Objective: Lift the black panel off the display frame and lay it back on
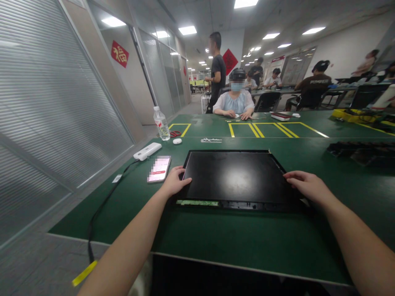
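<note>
A black flat display panel lies face up on the green table in front of me, with a green strip along the left part of its near edge. My left hand grips the panel's left edge, its thumb resting over the front. At the opposite edge, my right hand pinches the frame between thumb and fingers. The undersides of both hands' fingers are partly hidden by the panel.
Left of the panel lie a phone, a white power bank with a black cable, a white case, red scissors and a water bottle. Dark parts sit at right. Across the table sits a person.
</note>
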A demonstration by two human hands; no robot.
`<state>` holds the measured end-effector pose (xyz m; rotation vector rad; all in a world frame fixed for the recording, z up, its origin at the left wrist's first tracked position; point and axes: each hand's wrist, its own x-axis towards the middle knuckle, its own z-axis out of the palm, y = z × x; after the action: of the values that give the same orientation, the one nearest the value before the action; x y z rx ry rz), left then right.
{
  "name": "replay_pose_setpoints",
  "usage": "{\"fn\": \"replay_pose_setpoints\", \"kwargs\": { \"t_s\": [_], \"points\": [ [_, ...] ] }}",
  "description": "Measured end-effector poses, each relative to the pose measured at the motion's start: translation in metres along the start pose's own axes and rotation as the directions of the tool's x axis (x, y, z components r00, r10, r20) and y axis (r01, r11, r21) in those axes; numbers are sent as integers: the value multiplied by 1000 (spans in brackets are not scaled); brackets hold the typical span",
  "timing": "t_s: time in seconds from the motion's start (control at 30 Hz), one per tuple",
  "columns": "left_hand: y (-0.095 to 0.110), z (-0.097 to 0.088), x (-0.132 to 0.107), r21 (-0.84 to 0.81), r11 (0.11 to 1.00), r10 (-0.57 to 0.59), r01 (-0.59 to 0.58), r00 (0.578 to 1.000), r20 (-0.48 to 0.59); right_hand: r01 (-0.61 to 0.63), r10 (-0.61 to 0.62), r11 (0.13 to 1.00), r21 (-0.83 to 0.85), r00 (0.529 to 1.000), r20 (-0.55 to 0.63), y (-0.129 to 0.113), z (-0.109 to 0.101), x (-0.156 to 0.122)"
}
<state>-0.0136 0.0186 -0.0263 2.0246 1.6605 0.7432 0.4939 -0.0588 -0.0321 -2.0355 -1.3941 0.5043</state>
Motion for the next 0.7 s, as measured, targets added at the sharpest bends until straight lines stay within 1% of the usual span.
{"fn": "replay_pose_setpoints", "kwargs": {
  "t_s": [0.1,0.27,0.43,0.6,0.7],
  "points": [
    [0,0,1,20,1000,3,-3,1000,8,-35,35,999,8,999,6,-3,0,-2],
    [-3,1,1,6,1000,20,-20,1000,-5,-34,34,999,1,999,11,-5,0,-3],
    [-5,1,1,8,1000,25,-25,1000,-8,3,-3,1000,-13,1000,-7,-4,0,-2],
    [-6,1,1,16,1000,16,-16,1000,-2,-1,1,999,-35,1000,-4,-2,1,-1],
    [-6,2,2,10,1000,21,-21,1000,-6,29,-29,999,-29,1000,-8,1,1,1]
  ]
}}
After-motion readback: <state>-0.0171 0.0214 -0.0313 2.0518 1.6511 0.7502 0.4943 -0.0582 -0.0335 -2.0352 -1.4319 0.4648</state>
